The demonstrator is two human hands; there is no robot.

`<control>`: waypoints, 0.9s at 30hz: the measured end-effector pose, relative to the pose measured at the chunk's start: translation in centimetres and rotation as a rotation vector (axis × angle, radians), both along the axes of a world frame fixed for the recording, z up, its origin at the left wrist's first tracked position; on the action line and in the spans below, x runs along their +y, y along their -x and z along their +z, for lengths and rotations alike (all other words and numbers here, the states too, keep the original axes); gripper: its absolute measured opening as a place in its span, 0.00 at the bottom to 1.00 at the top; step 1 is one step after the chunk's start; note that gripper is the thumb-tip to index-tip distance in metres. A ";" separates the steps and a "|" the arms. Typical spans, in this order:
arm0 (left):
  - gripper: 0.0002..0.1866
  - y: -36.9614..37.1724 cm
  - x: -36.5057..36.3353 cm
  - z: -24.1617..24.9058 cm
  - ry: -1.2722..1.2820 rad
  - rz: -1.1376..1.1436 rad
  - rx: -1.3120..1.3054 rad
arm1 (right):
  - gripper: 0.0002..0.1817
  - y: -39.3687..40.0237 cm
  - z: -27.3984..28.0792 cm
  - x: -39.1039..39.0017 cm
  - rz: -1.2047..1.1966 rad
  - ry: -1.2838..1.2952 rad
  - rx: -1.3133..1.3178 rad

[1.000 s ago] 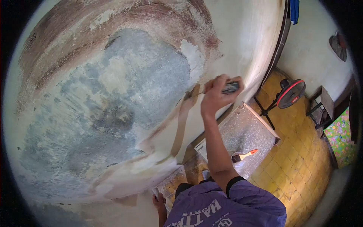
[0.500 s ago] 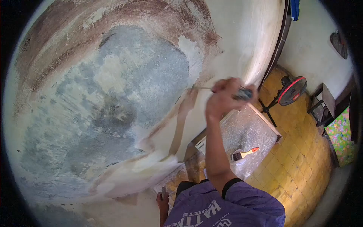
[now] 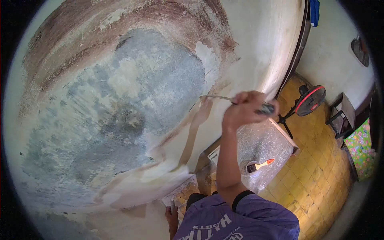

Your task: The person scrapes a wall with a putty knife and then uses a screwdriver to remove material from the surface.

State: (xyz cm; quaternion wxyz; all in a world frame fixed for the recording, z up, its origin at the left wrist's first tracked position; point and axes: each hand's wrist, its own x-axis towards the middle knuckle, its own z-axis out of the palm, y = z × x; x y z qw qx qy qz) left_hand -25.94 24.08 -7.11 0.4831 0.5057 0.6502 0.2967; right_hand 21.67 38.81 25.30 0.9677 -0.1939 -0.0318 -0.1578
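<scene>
My right hand is closed around the dark handle of a thin metal-bladed tool, held out in front of the wall. Its tip overlaps the right edge of a rough grey-blue patch of bared wall surface. The blade appears nearly edge-on, so its exact shape is unclear. Low down near my body, my left hand grips an upright narrow grey piece, whose kind I cannot tell. Reddish-brown streaks arc over the patch, and pale wall lies to its right.
Below my right forearm, a paintbrush with an orange-tipped handle rests across a small tub on a speckled silvery surface. A pedestal fan stands on the yellow tiled floor, beside a dark small table and a flowered cloth.
The view has shifted slightly, moving the wall patch rightward in frame. My right hand and its tool sit a little lower and further right. My left hand keeps its grip.
</scene>
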 end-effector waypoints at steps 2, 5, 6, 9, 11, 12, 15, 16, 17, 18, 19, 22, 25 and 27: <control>0.13 0.3 -0.1 -0.2 0.001 0.000 0.020 | 0.15 0.4 -0.9 2.1 0.038 0.121 -0.060; 0.14 -0.7 -0.3 0.4 0.049 -0.002 0.010 | 0.14 0.2 0.1 0.2 -0.007 0.077 -0.052; 0.14 -0.7 0.0 0.3 0.042 -0.024 0.028 | 0.14 0.1 0.4 -0.5 -0.041 0.034 -0.043; 0.14 -0.8 -0.5 0.8 0.023 -0.057 0.062 | 0.14 0.3 0.0 1.4 -0.013 0.117 -0.039; 0.14 -2.4 -0.2 2.6 -0.025 -0.053 0.046 | 0.15 0.3 -0.5 1.9 0.026 0.192 -0.059; 0.14 -2.1 0.0 2.3 -0.032 -0.061 0.041 | 0.15 0.2 -0.3 1.3 0.001 0.141 -0.058; 0.14 -1.0 0.4 0.1 -0.029 -0.049 -0.006 | 0.16 0.0 -0.1 -0.5 -0.022 -0.045 -0.036; 0.14 -0.9 0.4 -0.3 -0.010 -0.019 -0.039 | 0.16 0.0 -0.6 0.4 -0.028 0.048 -0.045; 0.14 -0.4 0.4 -0.5 0.007 0.009 -0.068 | 0.16 0.1 -1.3 1.9 -0.034 0.139 -0.051; 0.14 -0.5 0.4 -0.2 -0.005 0.043 -0.137 | 0.16 0.5 -1.1 2.5 -0.042 0.230 -0.054; 0.13 -0.9 0.4 -0.1 -0.018 0.078 -0.210 | 0.17 0.8 -1.1 2.2 0.040 0.219 -0.090; 0.14 -1.8 0.7 1.2 -0.039 0.085 -0.226 | 0.17 1.4 0.1 0.0 0.031 0.084 -0.013; 0.14 -2.5 1.2 0.7 -0.040 0.115 -0.255 | 0.16 1.4 -0.3 0.9 0.037 0.010 -0.007; 0.14 -2.6 0.9 0.5 -0.033 0.121 -0.298 | 0.16 1.2 -0.4 1.1 0.073 0.091 -0.041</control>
